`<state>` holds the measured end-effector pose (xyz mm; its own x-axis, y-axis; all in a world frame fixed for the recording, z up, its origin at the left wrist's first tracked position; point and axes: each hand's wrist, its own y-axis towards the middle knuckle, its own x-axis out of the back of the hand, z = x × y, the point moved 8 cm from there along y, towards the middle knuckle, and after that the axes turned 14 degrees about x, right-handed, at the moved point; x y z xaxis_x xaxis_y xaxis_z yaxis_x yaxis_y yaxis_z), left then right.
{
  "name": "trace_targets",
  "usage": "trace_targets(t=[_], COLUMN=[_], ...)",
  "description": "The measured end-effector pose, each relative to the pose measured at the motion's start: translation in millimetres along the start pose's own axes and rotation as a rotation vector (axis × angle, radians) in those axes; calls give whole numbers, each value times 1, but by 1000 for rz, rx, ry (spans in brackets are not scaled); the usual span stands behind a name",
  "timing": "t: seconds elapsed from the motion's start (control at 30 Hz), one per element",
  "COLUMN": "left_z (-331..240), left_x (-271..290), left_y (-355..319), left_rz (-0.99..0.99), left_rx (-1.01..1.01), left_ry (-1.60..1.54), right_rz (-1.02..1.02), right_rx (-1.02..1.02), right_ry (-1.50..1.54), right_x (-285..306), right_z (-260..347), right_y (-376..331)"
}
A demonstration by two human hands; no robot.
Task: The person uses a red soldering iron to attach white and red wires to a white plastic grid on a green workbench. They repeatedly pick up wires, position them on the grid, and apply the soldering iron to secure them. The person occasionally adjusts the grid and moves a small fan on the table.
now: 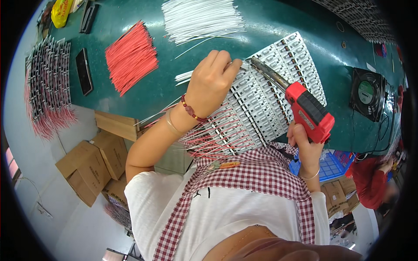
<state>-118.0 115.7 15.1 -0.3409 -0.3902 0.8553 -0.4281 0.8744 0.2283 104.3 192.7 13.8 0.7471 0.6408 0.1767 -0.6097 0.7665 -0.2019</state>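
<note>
A panel of white circuit boards [270,95] lies slanted at the table's near edge, with rows of small parts and red and white wires [217,135] trailing from its left side. My left hand [213,78] is closed over the panel's upper left, its fingertips pinched at the boards. White wires [183,77] stick out to the left from that hand; their far ends are hidden. In my right hand [305,143] is a red and black soldering gun [309,113], its metal barrel pointing up and left. The barrel's tip is beside my left fingertips, over the panel's upper edge.
A pile of red wires [132,58] and a pile of white wires [202,19] lie on the green table [174,54]. A phone [84,71], wired boards [48,78] and a black fan [369,93] lie farther out. Cardboard boxes [89,167] stand below; another person's red sleeve [368,180] shows at right.
</note>
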Motion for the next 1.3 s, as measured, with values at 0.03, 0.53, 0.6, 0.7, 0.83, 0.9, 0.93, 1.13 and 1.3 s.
trace_targets(t=[0.03,0.53,0.6,0.7,0.83,0.9,0.93,1.13,1.3], left_z=[1,-12,-17,-16,-15,-16,-17,-18,-18], left_x=[0,13,12,1,-4,-4,-4,-4,-4], left_y=[0,-2,-6,-12,-14,-14,-13,-14,-15], left_rz=[-1,-137,-78,-8,10,19,23,17,13], left_rx=[0,-106,-88,-99,-99,-96,-95,-89,-94], left_ry=[4,87,51,30,22,26,29,30,42], right_rz=[-38,-28,-18,-2,36,45,61,132,23], right_rx=[-53,60,50,13,42,18,1,-35,45], right_ry=[58,231,226,206,174,145,122,-37,114], right_x=[-1,4,4,3,0,1,1,4,5], right_z=[1,-6,-9,-15,-13,-18,-20,-28,-15], right_y=[0,-18,-19,-23,-22,-24,-24,-29,-29])
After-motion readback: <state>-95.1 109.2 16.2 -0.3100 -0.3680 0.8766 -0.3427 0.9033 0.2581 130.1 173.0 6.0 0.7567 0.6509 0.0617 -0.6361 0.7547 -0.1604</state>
